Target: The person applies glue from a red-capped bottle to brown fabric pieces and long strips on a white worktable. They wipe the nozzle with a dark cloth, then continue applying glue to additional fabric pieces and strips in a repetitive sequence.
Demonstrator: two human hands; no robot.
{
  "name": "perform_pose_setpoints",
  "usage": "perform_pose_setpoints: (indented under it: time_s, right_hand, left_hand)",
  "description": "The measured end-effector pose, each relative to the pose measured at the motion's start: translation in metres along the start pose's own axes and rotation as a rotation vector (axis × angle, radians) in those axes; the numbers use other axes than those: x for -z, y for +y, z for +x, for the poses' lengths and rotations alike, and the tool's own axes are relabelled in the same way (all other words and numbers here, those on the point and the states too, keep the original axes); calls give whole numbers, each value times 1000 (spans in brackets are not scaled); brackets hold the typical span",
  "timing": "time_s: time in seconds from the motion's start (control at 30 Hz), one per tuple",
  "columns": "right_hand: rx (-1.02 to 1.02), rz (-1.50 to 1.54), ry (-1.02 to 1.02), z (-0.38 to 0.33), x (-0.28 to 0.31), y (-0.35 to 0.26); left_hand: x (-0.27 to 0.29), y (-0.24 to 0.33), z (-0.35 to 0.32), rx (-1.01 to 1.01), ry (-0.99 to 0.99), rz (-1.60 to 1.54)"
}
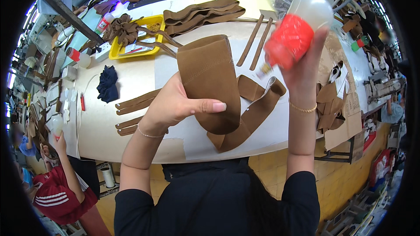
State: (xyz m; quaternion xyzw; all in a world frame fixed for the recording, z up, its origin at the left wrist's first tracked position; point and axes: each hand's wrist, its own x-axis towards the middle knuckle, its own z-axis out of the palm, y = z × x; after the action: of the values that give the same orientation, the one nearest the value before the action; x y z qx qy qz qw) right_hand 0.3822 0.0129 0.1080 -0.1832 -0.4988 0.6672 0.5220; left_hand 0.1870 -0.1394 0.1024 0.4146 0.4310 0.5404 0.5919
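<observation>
My left hand [173, 100] grips a wide brown leather-like strip [208, 78], curved over into a loop, with the thumb lying across its near face. A line of stitching or small holes runs across this piece. Up at the right, my right hand [308, 57] is wrapped round a translucent plastic squeeze bottle [291, 37] with a red band. The bottle is tipped, its nozzle [264, 69] pointing down and left, apart from the strip. Beneath lies another long brown strip [258, 113], folded on the white sheet. Two narrow brown straps [251, 39] lie beyond it.
A yellow tray [135, 52] with brown straps and a pen stands behind left. Brown strips [203, 15] are stacked at the back. A dark blue cloth [108, 84], a red pen [82, 102] and short straps [131, 124] lie left. Left, a co-worker in a red shirt [61, 196] works.
</observation>
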Motion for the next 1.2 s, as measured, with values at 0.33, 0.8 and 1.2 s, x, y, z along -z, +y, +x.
perform_pose_setpoints:
  time_s: [0.33, 0.8, 1.2]
  right_hand:
    - [354, -207, -110, 44, -11, 13]
    - [439, -237, 73, 27, -32, 16]
    - [475, -235, 67, 0, -49, 13]
  left_hand:
    - [-9, 9, -12, 23, -41, 72]
    - [-9, 9, -14, 43, -18, 36]
    - [-8, 8, -13, 40, 21, 51]
